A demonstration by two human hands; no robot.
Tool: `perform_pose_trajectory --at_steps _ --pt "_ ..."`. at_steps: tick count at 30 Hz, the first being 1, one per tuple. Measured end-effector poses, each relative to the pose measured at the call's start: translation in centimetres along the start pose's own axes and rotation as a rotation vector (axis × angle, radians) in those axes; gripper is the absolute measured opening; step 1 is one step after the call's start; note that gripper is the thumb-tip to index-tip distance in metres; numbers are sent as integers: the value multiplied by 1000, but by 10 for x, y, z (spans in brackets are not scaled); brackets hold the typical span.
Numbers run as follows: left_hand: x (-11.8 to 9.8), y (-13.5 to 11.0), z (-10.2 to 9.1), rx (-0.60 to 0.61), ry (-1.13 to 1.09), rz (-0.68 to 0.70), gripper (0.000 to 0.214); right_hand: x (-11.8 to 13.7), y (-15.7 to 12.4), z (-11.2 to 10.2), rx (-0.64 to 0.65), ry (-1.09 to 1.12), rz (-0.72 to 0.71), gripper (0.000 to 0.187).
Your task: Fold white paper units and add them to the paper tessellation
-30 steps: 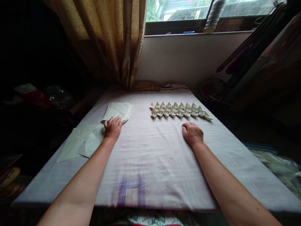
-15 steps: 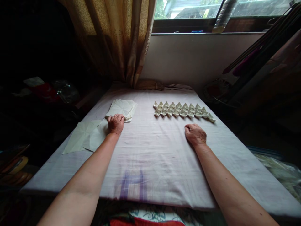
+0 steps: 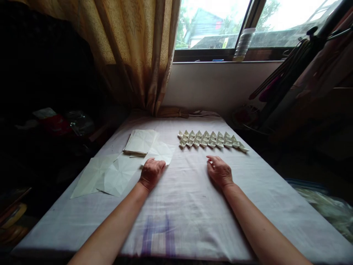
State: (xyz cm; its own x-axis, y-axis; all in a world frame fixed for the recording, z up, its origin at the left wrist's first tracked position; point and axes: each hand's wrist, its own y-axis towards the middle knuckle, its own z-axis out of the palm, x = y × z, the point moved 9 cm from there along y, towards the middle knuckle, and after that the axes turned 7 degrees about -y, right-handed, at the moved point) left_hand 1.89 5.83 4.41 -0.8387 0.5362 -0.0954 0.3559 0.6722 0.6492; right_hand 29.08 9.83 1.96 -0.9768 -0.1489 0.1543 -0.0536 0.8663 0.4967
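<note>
My left hand pinches the near edge of a creased sheet of paper, which lies slanted beside the paper stack. To the left, loose creased sheets overlap on the cloth. My right hand hovers near or rests on the cloth with its fingers loosely curled and slightly apart, and nothing shows in it. Beyond it stand rows of small folded paper boats, set closely together.
A pale cloth covers the table. Behind it hang a patterned curtain and a window with a clear plastic bottle on its sill. Dark clutter lies left, and a plastic bag sits beyond the right edge.
My left hand has drawn a sheet off the stack, toward me and to the right. My right hand has shifted slightly left, its fingers loosening. The camera view has tilted up.
</note>
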Motion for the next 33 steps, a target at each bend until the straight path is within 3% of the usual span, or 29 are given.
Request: perform_pose_trajectory --at_steps 3,5,7,11,14,18,22,27,29,33 --pt "-30 -3 3 12 -28 103 22 46 -13 -1 11 80 -173 34" --pt "-47 -6 4 27 -57 158 24 84 -25 -5 8 169 -401 39" --pt "-62 -9 5 42 -86 204 25 106 -32 -5 40 184 -500 44" --pt "-81 -14 7 69 -135 258 21 125 -38 4 140 176 -591 36" --pt "-81 -17 3 88 -168 262 12 127 -43 8 179 220 -646 31" --pt "-51 -24 0 225 -235 143 42 114 -45 2 161 313 -619 36" --pt "-18 -35 6 423 -251 30 48 102 -46 -6 181 453 -568 31" --pt "-21 -34 7 529 -345 31 30 95 -42 -13 307 595 -441 26" --pt "-27 -30 3 513 -396 11 34 89 -37 -8 414 572 -323 29" --pt "-25 -25 3 494 -419 -143 47 83 -25 1 498 559 -194 33"
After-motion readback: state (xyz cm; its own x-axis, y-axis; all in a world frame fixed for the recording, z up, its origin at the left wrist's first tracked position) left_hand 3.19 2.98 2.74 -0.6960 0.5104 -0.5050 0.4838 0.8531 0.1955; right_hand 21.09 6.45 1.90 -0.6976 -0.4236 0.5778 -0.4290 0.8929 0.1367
